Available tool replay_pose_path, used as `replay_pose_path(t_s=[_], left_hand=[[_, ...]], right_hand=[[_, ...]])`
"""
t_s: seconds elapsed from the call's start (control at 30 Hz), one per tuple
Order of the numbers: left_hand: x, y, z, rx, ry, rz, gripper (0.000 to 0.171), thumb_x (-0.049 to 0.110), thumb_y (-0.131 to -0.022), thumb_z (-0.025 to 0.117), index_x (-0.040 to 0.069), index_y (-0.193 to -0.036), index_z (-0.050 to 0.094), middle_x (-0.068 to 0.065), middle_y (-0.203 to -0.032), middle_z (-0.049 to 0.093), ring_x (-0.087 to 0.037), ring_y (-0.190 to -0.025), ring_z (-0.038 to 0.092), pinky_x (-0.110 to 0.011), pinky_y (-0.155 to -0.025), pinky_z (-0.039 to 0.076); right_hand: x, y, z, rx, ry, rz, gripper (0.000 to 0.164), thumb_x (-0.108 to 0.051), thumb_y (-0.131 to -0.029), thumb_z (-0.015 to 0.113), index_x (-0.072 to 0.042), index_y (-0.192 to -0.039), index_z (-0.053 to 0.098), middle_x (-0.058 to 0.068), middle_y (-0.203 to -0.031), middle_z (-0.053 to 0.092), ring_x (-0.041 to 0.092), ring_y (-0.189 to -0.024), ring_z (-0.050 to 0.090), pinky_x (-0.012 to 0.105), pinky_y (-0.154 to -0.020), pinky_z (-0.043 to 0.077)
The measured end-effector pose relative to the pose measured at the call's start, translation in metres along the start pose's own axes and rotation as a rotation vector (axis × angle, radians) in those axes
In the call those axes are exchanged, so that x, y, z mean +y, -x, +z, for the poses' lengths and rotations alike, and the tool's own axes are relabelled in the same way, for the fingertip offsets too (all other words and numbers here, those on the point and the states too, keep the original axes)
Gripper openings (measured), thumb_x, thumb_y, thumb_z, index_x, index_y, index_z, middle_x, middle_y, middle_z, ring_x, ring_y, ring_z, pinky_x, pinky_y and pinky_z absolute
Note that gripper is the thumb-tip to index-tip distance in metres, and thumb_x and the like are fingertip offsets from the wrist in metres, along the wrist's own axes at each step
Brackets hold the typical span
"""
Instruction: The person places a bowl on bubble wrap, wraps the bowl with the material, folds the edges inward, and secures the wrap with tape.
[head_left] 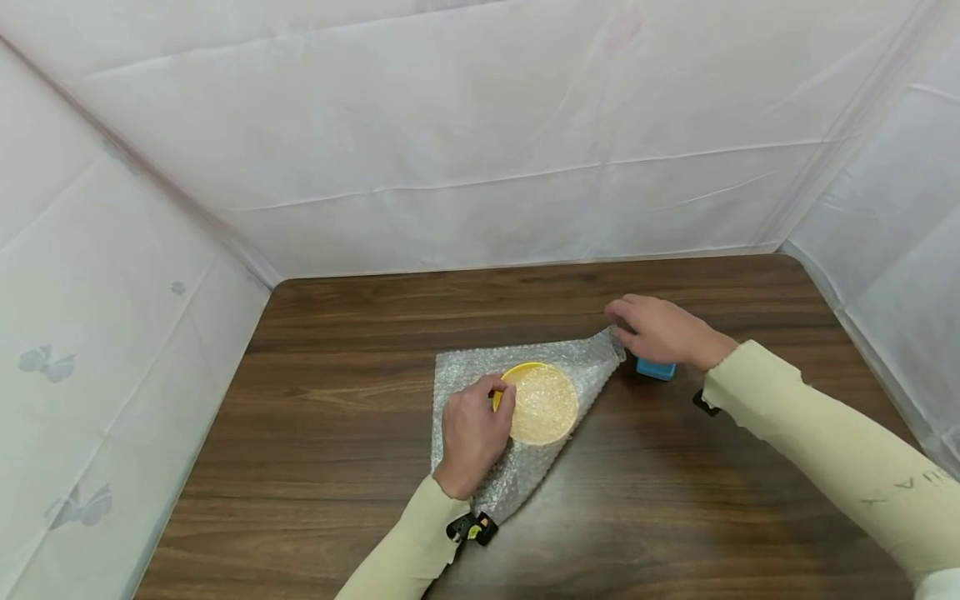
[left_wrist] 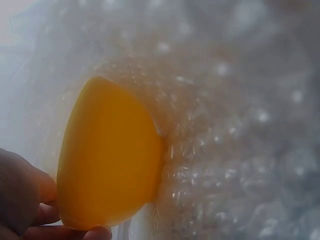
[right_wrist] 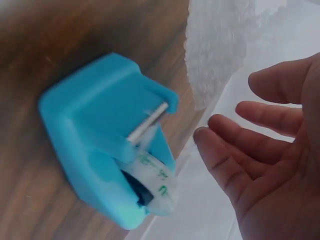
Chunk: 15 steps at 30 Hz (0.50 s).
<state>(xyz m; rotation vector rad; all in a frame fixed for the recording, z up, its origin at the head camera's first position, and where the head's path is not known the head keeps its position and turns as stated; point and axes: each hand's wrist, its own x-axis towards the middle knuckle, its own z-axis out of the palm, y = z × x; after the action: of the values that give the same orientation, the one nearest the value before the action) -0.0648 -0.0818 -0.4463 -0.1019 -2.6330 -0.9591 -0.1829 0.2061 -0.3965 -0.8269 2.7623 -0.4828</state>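
Note:
A yellow bowl [left_wrist: 110,155] sits on a sheet of bubble wrap [head_left: 467,367], one side of which is folded over much of it. My left hand [head_left: 472,429] pinches the bowl's rim at its left, thumb and fingers curled about the edge. Beside a blue tape dispenser [head_left: 656,370] is my right hand [head_left: 663,332], near the wrap's raised far right corner. In the right wrist view its fingers [right_wrist: 260,145] are spread and gently bent, holding nothing. A roll of clear tape with green print [right_wrist: 157,182] sits in the dispenser, behind a metal cutting edge [right_wrist: 148,121].
The brown wood-grain table [head_left: 315,417] carries these things. Pale sheeting hangs along its back [head_left: 465,150], its left side [head_left: 112,333] and its right side [head_left: 900,275]. A small black device [head_left: 472,527] is strapped to my left wrist.

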Motion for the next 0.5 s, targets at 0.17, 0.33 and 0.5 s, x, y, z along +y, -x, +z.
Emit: replay_pose_path(t_s=[0.17, 0.33, 0.5], left_hand=[[-0.002, 0.0, 0.001, 0.013, -0.006, 0.018, 0.01, 0.017, -0.092, 0.075, 0.009, -0.086, 0.078, -0.009, -0.107, 0.082, -0.001, -0.042, 0.035, -0.019, -0.045, 0.026], [-0.002, -0.001, 0.002, 0.014, 0.002, 0.024, 0.01, 0.016, -0.092, 0.074, 0.01, -0.084, 0.077, -0.008, -0.106, 0.082, -0.004, -0.045, 0.045, -0.019, -0.046, 0.028], [-0.002, -0.002, 0.003, 0.032, 0.004, 0.026, 0.011, 0.016, -0.093, 0.072, 0.01, -0.083, 0.076, -0.008, -0.101, 0.082, -0.004, -0.046, 0.046, -0.02, -0.047, 0.034]], right_hand=[[0.003, -0.02, -0.002, -0.055, 0.016, 0.035, 0.043, -0.013, -0.106, 0.053, 0.009, -0.143, 0.054, 0.03, -0.139, 0.061, 0.043, -0.119, 0.066, 0.058, -0.099, 0.054], [0.009, -0.033, 0.0, -0.128, 0.053, 0.071, 0.045, -0.014, -0.106, 0.053, 0.011, -0.143, 0.053, 0.031, -0.136, 0.063, 0.04, -0.114, 0.069, 0.056, -0.099, 0.055], [0.014, -0.04, 0.003, -0.205, 0.032, 0.097, 0.042, -0.015, -0.106, 0.053, 0.01, -0.14, 0.057, 0.021, -0.109, 0.074, 0.022, -0.079, 0.068, 0.042, -0.078, 0.055]])
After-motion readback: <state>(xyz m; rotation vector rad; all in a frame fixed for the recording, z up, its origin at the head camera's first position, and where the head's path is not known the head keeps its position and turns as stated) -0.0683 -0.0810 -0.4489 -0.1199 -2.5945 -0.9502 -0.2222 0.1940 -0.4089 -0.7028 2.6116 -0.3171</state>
